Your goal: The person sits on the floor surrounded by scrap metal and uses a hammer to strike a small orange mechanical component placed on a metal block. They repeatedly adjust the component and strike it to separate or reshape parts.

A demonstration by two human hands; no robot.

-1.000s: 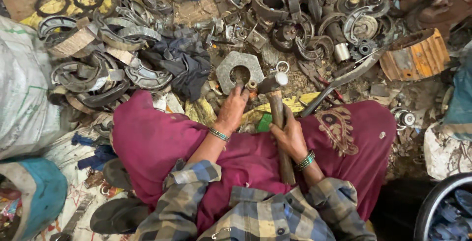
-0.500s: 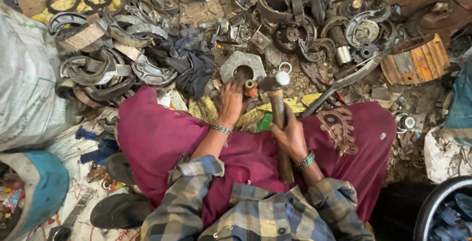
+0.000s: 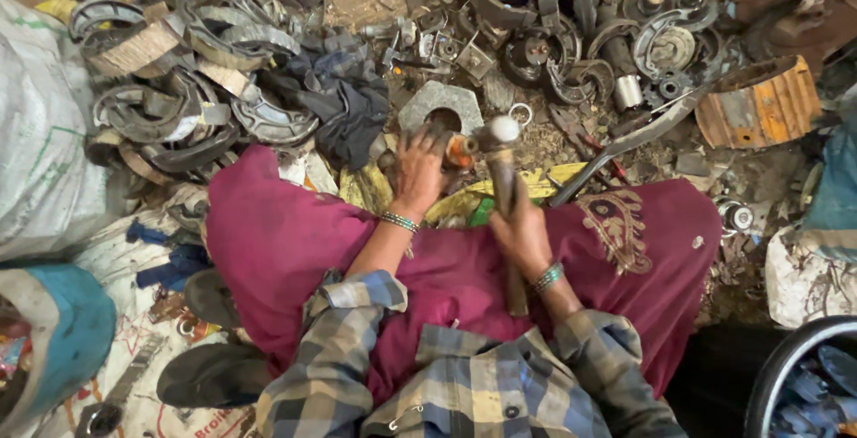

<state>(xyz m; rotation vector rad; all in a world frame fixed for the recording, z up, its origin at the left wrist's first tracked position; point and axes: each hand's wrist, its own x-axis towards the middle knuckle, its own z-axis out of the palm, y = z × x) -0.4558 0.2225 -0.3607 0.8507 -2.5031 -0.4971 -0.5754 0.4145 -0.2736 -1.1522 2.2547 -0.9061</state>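
My left hand (image 3: 420,166) pins a small orange part (image 3: 461,150) beside the hexagonal metal block (image 3: 439,105) while my right hand (image 3: 520,234) grips the hammer (image 3: 502,166) above it.

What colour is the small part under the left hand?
Orange, in the head view: the small part by the left hand.

Person, seen from above. Shirt: plaid in blue, grey and pale yellow checks, buttoned front, long sleeves rolled back to the forearm. Lower garment: magenta cloth spread wide across both knees, with gold embroidery in a curling leaf pattern over the right knee. Left hand (image 3: 418,166): beaded bangle, green and silver, at the wrist. Right hand (image 3: 522,234): similar turquoise-green bangle at the wrist.
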